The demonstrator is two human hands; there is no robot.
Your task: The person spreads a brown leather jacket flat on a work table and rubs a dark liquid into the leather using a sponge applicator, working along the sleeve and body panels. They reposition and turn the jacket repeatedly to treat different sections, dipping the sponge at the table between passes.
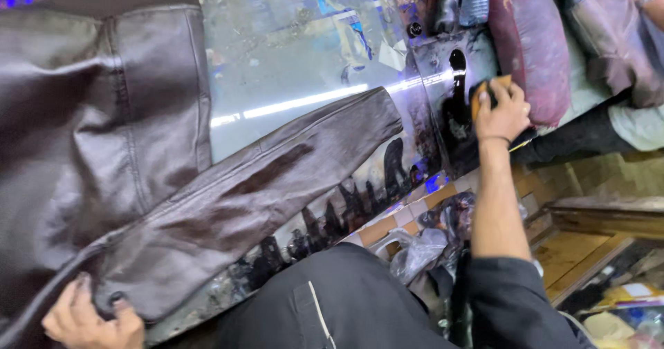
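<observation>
The brown leather jacket (104,141) lies flat on the stained table (290,51), 1 sleeve (277,176) stretched toward the right. The left hand (86,318) pinches its lower edge at the near table edge. Well apart, the right hand (503,110) clamps an orange sponge (487,89), pressing it beside a black puddle (458,79). A maroon cushion (532,44) lies just beyond.

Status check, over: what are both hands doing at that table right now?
Left hand grips brown leather jacket at its lower edge. Right hand presses orange sponge beside dark dye puddle. Sleeve lies flat, streaked darker.
</observation>
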